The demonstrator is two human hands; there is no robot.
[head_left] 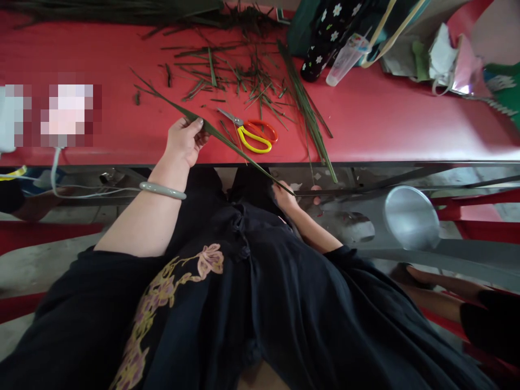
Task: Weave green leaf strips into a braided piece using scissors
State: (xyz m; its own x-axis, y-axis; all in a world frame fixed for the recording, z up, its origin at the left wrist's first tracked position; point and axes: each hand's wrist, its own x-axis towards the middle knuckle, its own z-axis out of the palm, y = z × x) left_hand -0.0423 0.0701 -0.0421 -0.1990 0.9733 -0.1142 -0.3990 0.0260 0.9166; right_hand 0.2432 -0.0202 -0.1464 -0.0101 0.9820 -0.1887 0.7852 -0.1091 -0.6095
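- The left hand (pixel 189 138) pinches a long green leaf strip (pixel 219 135) between thumb and fingers, above the front of the tabletop (pixel 385 124).
- The right hand (pixel 285 196) grasps the lower end of the same strip, just off the tabletop's near edge, above the person's lap.
- The strip slants between the hands; beyond the left hand it runs on over the tabletop and splits into thin tips.
- A grey bangle (pixel 162 190) circles the left forearm.
- Scissors (pixel 239 124) with one red and one yellow handle lie on the tabletop just right of the left hand, blades towards the upper left.
- Loose leaf scraps (pixel 213 67) are scattered behind the scissors.
- To their right lies a bundle of long leaves (pixel 306 105), its near ends sticking out past the tabletop's edge.
- More dark leaves (pixel 122 13) are heaped along the far side.
- A clear plastic cup (pixel 345 59) leans beside a black item with white flowers (pixel 320 51).
- On the left, a pale cable (pixel 54 168) hangs over the near edge.
- At lower right, another person's legs (pixel 434 303) show.
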